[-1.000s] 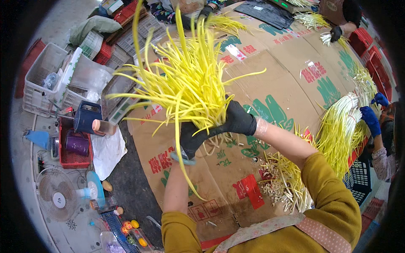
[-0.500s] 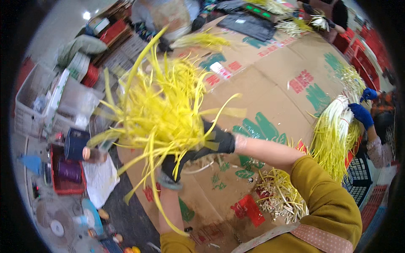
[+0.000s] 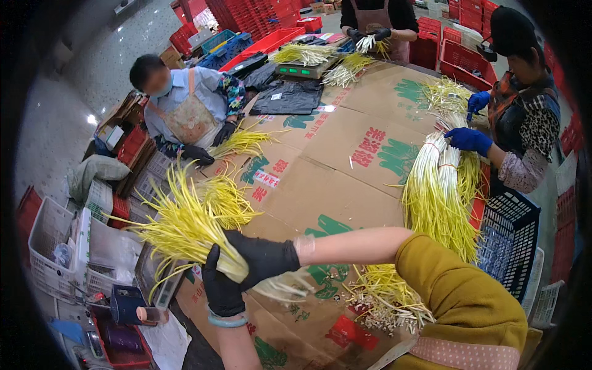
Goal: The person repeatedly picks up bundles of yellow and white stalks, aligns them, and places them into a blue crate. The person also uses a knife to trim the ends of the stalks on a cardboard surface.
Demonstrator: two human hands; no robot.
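A bunch of yellow chives (image 3: 191, 237) is gripped in both my black-gloved hands above the near left of the table. My left hand (image 3: 222, 288) wraps its near side, while my right hand (image 3: 266, 258) closes round it from the right. Yellow leaves fan out to the far left, and the pale stem ends (image 3: 285, 285) stick out below my right hand, blurred. Just beyond the bunch lies a pile of yellow chives (image 3: 227, 200). Near my right forearm rests a heap of chives and pale trimmings (image 3: 391, 299).
Cardboard (image 3: 333, 185) covers the table. Co-workers stand at the far left, far side and right; blue-gloved hands (image 3: 468, 139) touch tied chive bundles (image 3: 427, 185). A scale (image 3: 305, 69) and black bags (image 3: 287, 97) sit at the back. A dark blue crate (image 3: 509, 237) stands right.
The chive bunch was spread loosely and blurred over my hands; now its leaves point far left and stems show. The view has tilted up, bringing co-workers into fuller sight.
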